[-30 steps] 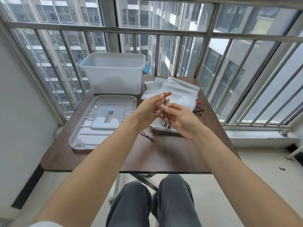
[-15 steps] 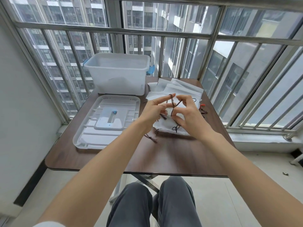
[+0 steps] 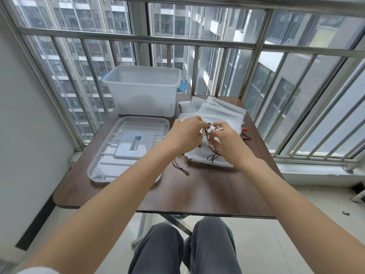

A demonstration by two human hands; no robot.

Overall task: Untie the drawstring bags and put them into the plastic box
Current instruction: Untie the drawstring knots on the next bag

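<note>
A stack of white drawstring bags [image 3: 219,113] with dark cords lies on the right half of the brown table [image 3: 207,192]. The nearest bag [image 3: 199,156] lies flat under my hands. My left hand [image 3: 187,133] and my right hand [image 3: 225,139] meet above it, fingertips pinched on its dark drawstring [image 3: 210,128]. More of that cord trails across the bag at a knot [image 3: 213,157]. The translucent plastic box [image 3: 144,89] stands open at the back left of the table, nothing visible inside.
The box's lid [image 3: 126,147] lies upside down on the left of the table. A loose dark cord [image 3: 180,168] lies on the wood near my left wrist. Red-tipped cords [image 3: 245,130] stick out right of the stack. Window bars close off the back and right.
Both hands have come down from a raised position toward the bag and drawn closer together, still working the same cord. The head view has shifted slightly.
</note>
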